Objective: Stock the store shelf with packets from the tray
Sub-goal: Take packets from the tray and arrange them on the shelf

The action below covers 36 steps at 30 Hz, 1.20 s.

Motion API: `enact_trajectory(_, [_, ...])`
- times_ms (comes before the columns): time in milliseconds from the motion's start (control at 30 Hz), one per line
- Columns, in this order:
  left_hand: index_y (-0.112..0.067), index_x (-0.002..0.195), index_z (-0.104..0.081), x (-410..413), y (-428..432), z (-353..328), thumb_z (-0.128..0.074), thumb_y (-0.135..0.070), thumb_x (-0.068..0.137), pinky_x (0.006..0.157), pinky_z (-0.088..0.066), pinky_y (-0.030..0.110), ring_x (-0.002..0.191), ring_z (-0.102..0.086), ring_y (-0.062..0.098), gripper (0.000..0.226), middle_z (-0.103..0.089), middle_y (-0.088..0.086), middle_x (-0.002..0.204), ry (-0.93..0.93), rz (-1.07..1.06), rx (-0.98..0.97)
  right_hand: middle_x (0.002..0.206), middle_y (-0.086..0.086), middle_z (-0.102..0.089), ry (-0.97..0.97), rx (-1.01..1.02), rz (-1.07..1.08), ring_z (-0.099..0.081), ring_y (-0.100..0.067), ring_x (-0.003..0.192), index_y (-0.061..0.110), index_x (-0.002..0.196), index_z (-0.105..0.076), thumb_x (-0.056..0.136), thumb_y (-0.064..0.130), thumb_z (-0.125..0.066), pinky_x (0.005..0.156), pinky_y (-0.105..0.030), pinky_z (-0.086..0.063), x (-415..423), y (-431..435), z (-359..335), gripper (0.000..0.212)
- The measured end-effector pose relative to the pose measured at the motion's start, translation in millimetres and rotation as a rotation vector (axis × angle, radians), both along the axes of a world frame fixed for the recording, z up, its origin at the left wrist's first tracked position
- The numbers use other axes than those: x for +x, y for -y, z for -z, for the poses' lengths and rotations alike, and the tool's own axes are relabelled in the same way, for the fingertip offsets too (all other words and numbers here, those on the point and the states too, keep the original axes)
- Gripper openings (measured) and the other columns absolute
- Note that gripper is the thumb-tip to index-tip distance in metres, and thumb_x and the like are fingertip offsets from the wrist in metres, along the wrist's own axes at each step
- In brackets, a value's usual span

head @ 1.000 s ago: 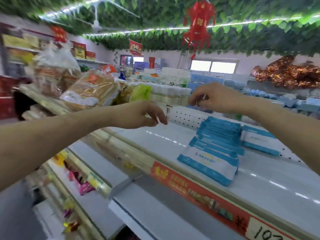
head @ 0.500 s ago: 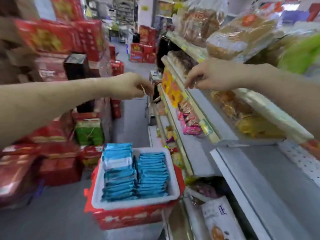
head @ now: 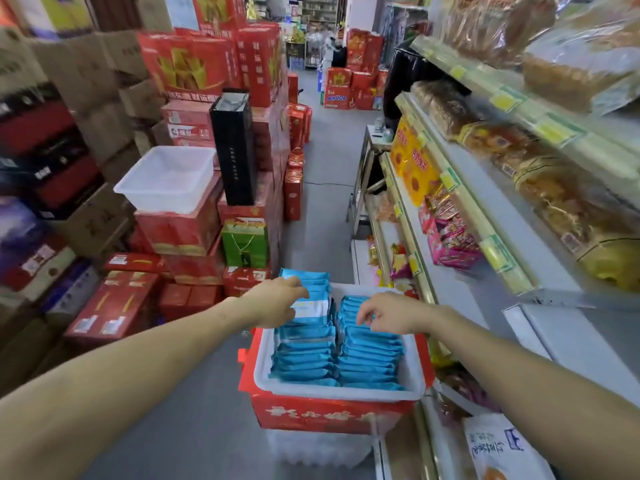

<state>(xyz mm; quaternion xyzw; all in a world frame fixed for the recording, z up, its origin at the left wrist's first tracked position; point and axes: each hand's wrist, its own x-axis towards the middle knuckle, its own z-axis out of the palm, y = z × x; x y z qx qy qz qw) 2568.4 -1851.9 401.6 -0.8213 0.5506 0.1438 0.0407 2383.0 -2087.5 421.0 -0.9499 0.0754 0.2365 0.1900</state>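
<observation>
A white tray (head: 414, 370) sits on a red box (head: 322, 415) in the aisle. It holds two rows of blue-and-white packets (head: 367, 358) stood on edge. My left hand (head: 277, 301) reaches over the far end of the left row, fingers touching the top packets (head: 311, 306). My right hand (head: 388, 311) hovers over the far end of the right row with fingers loosely curled down, holding nothing. The grey store shelf (head: 568, 341) runs along the right.
An empty white tray (head: 166, 180) rests on red boxes at the left. Stacks of red gift boxes (head: 194, 67) and cartons line the left of the aisle. Shelves with bread and snack packets (head: 446, 233) run along the right. Grey floor (head: 318, 209) stretches ahead.
The view turned from the shelf top down to the aisle. Both hands dropped from shelf height to the tray and now sit over the packets.
</observation>
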Motion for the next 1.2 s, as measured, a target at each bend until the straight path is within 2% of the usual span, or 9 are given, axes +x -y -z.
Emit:
enact_trajectory(167, [-0.029,0.146,-0.051,-1,4,22,-0.058,-0.026,0.097,0.104,-0.045,0.046,0.13,-0.046,0.034,0.049,-0.039,0.006,0.153,0.093,-0.008,0.012,0.11,0.019,-0.063,0.012,0.046,0.078,-0.058,0.006,0.096,0.028,0.117,-0.073,0.1,0.016,-0.057,0.076,-0.005,-0.039,-11,13,24,0.026])
enact_trajectory(233, [-0.031,0.144,-0.053,1,6,27,-0.059,-0.027,0.095,0.106,-0.042,0.046,0.131,-0.042,0.035,0.049,-0.038,0.005,0.153,0.142,-0.021,-0.002,0.109,0.02,-0.064,0.028,0.056,0.114,-0.061,0.002,0.1,0.028,0.116,-0.073,0.1,0.016,-0.057,0.076,-0.006,-0.04,-13,19,26,0.026])
enact_trajectory(367, [-0.034,0.138,-0.058,2,10,29,-0.058,-0.024,0.096,0.103,-0.044,0.045,0.122,-0.046,0.03,0.044,-0.041,0.002,0.145,0.101,-0.041,-0.022,0.107,0.022,-0.065,0.042,0.07,0.151,-0.062,0.001,0.104,0.03,0.116,-0.074,0.099,0.015,-0.056,0.077,-0.008,-0.044,-15,27,25,0.029])
enact_trajectory(533, [-0.039,0.126,-0.064,-2,14,40,-0.057,-0.021,0.095,0.098,-0.042,0.045,0.122,-0.047,0.029,0.037,-0.051,0.001,0.133,0.134,0.044,-0.016,0.112,0.017,-0.068,0.046,0.091,0.176,-0.065,-0.002,0.103,0.031,0.11,-0.076,0.098,0.014,-0.056,0.095,-0.029,-0.056,-2,29,25,0.03])
enact_trajectory(700, [-0.034,0.131,-0.065,-7,14,48,-0.058,-0.009,0.095,0.094,-0.046,0.045,0.117,-0.055,0.032,0.044,-0.059,0.001,0.125,0.124,0.158,0.009,0.109,0.019,-0.063,0.156,0.032,0.134,-0.061,-0.003,0.101,0.038,0.105,-0.074,0.095,0.008,-0.051,0.094,-0.034,-0.054,34,10,20,0.038])
enact_trajectory(833, [-0.035,0.129,-0.065,7,-1,22,-0.056,-0.005,0.091,0.085,-0.051,0.041,0.111,-0.059,0.028,0.049,-0.061,-0.003,0.117,0.135,0.193,-0.108,0.111,0.014,-0.057,0.278,0.008,0.01,-0.06,-0.01,0.101,0.031,0.114,-0.072,0.098,0.008,-0.053,0.089,-0.034,-0.051,69,-16,18,0.034])
enact_trajectory(933, [-0.036,0.126,-0.065,35,-22,-15,-0.055,-0.008,0.089,0.08,-0.05,0.039,0.108,-0.059,0.024,0.048,-0.059,-0.004,0.112,0.208,0.161,-0.181,0.121,0.006,-0.055,0.284,0.0,-0.059,-0.056,-0.015,0.105,0.025,0.123,-0.069,0.096,0.006,-0.052,0.083,-0.03,-0.041,91,-31,20,0.037])
enact_trajectory(1100, [-0.039,0.121,-0.066,87,-65,-70,-0.058,-0.015,0.092,0.073,-0.049,0.034,0.101,-0.058,0.02,0.039,-0.057,-0.009,0.103,0.305,0.01,-0.259,0.134,0.003,-0.052,0.256,-0.083,-0.153,-0.047,-0.017,0.125,0.024,0.13,-0.067,0.097,0.004,-0.052,0.095,-0.029,-0.04,114,-50,35,0.041])
enact_trajectory(1200, [-0.041,0.118,-0.067,109,-86,-81,-0.059,-0.015,0.093,0.067,-0.04,0.03,0.1,-0.056,0.018,0.036,-0.045,-0.013,0.094,0.317,-0.058,-0.251,0.127,0.002,-0.05,0.264,-0.19,-0.186,-0.049,-0.023,0.12,0.025,0.128,-0.068,0.097,0.005,-0.053,0.097,-0.041,-0.047,122,-58,39,0.04])
